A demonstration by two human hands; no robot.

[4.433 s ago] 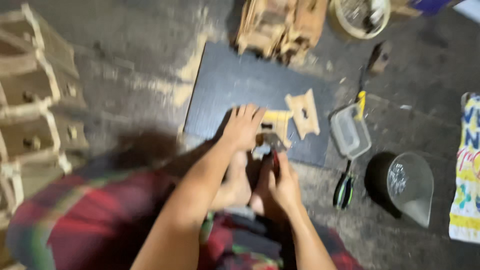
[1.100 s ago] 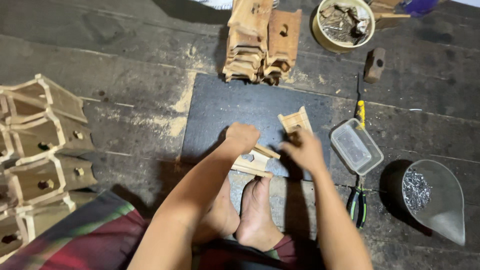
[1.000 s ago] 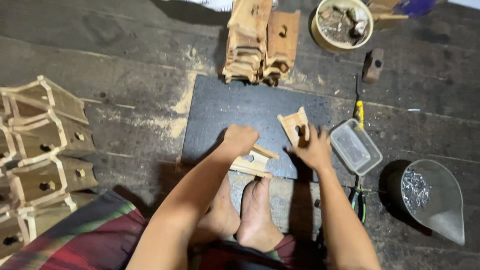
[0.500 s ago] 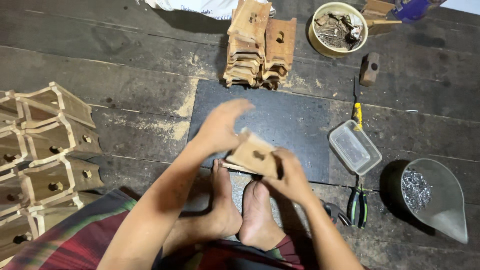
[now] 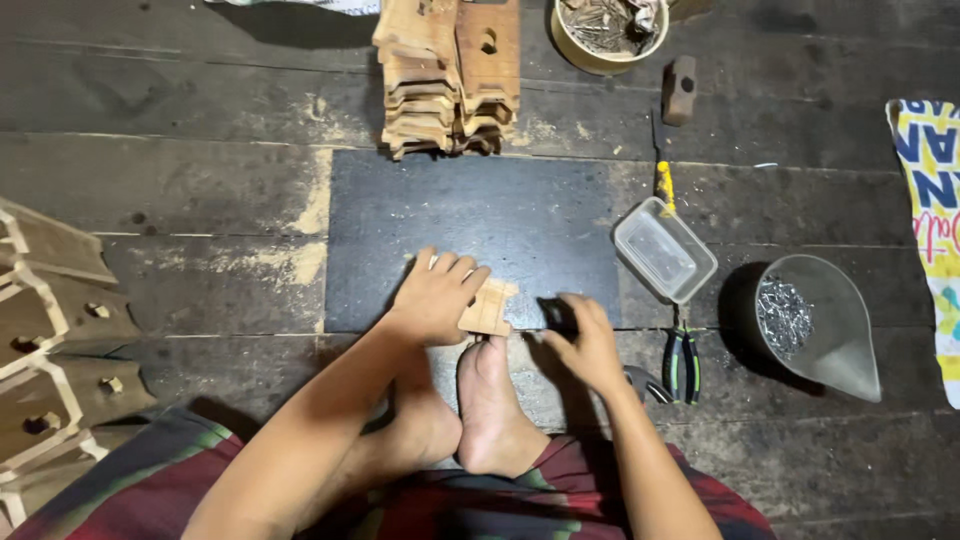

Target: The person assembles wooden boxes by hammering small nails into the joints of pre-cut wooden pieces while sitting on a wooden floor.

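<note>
Wooden piece point(image 5: 487, 307), small and pale, sits at the near edge of your dark work mat point(image 5: 470, 215), just above your toes. Behind it, stacked wooden cutouts point(image 5: 448, 75) wait at the mat's far edge; finished little wooden houses point(image 5: 55, 335) line up on your left. Your left hand point(image 5: 435, 297) lies flat on the piece, fingers spread and pressing down; keep that weight even so it cannot skate. Your right hand point(image 5: 585, 335) curls just beside it, fingertips drawn together on the mat, though whether they pinch anything I cannot tell. Clear tub point(image 5: 664, 249), pliers point(image 5: 683, 362), nail scoop point(image 5: 815, 322) sit within reach on your right
</note>
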